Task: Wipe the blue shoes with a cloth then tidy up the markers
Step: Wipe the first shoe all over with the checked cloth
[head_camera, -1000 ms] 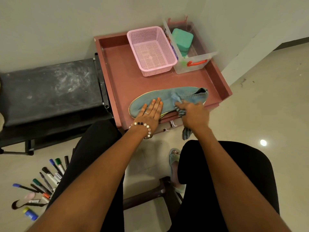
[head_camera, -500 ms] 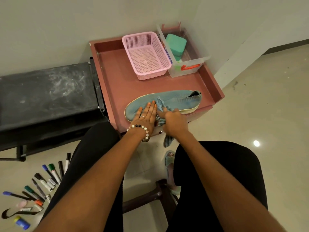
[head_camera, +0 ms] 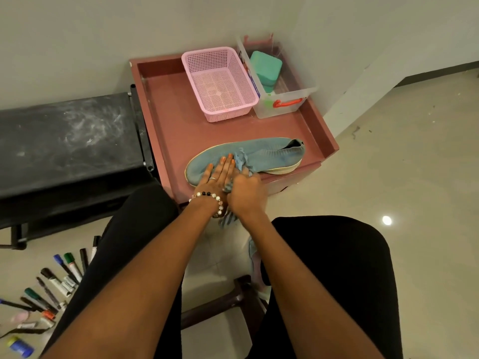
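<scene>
A blue knit shoe (head_camera: 269, 154) lies on its side near the front edge of the red tray table (head_camera: 171, 120), toe to the left. My left hand (head_camera: 217, 174) rests flat on the toe part with straight fingers. My right hand (head_camera: 246, 194) grips a blue-grey cloth (head_camera: 242, 161) bunched against the shoe's middle; a tail of the cloth hangs below my wrists. Several markers (head_camera: 51, 283) lie scattered on the floor at lower left.
A pink mesh basket (head_camera: 220, 84) and a clear box (head_camera: 282, 99) holding a green block stand at the back of the tray. A black bench (head_camera: 67, 141) sits left of the tray. A second blue shoe (head_camera: 252, 257) shows between my knees.
My right hand has dragged the cloth leftward along the shoe, from near the heel opening to beside my left hand. The left hand stays on the toe.
</scene>
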{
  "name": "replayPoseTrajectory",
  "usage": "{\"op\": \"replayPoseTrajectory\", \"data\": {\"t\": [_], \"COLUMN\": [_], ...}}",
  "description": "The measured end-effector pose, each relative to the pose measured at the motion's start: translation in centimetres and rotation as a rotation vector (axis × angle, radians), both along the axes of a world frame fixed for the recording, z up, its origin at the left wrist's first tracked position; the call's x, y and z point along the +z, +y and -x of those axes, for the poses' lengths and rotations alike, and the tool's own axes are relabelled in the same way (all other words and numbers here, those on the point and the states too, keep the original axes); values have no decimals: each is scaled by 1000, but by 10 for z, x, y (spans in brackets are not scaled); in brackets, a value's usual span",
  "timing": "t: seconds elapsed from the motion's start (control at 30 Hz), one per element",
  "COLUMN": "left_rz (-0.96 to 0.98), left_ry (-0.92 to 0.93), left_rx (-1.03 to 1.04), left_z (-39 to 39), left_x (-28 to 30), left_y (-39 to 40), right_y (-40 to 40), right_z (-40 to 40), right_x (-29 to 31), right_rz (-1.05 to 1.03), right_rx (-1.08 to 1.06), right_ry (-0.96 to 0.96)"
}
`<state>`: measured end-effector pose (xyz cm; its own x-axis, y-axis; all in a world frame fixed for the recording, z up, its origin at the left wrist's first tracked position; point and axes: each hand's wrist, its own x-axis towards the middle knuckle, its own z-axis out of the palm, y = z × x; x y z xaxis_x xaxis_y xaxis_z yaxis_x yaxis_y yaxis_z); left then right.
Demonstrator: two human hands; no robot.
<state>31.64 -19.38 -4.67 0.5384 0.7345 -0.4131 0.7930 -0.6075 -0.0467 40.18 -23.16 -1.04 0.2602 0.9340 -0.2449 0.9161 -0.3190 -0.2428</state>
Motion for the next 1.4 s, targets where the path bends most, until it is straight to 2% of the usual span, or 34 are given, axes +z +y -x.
{"op": "replayPoseTrajectory", "data": {"t": [0.07,0.2,0.33,0.4,0.53,0.63,0.73,0.8,0.83,0.93,1.1,1.17,1.3,1.4], "left_rz": [-14,9,4,-14,-27,-19,-33,-41,-46,-86,-152,-145,-75,-56], "left_ry": [-2,-57,-72,-70,-65,-61,-65,-103,-132,-231,-376,-359,-369,-393], "left_rx": [-6,-30,-28,-31,-24,-24,-26,4,34,80,-72,-88,-55,-41], "left_z": [0,2,2,2,0,0,-2,-6,-9,-23,-44,-46,-42,-42], "left_x": [1,4,2,0,2,5,6,8,10,16,11,7,-1,-3], "left_y": [-1,-4,-1,-2,-4,-6,-6,-7,-8,-12,-12,-12,-9,-8], "right_y": [-1,1,2,2,-3,-3,-6,-12,-14,-21,-29,-25,-14,-6], "right_z": [-8,-63,-109,-97,-52,-61,-90,-105,-111,-128,-147,-148,-129,-97], "right_x": [4,24,30,23,13,22,35,47,52,67,90,83,56,35], "right_rz": [17,83,89,67,39,62,71,50,20,-170,-668,-746,-596,-414], "right_rx": [69,343,200,115,-6,99,73,-96,-181,-424,-678,-785,-941,-765], "right_ry": [-69,-239,-410,-402,-226,-115,280,541,611,720,943,898,671,490]}}
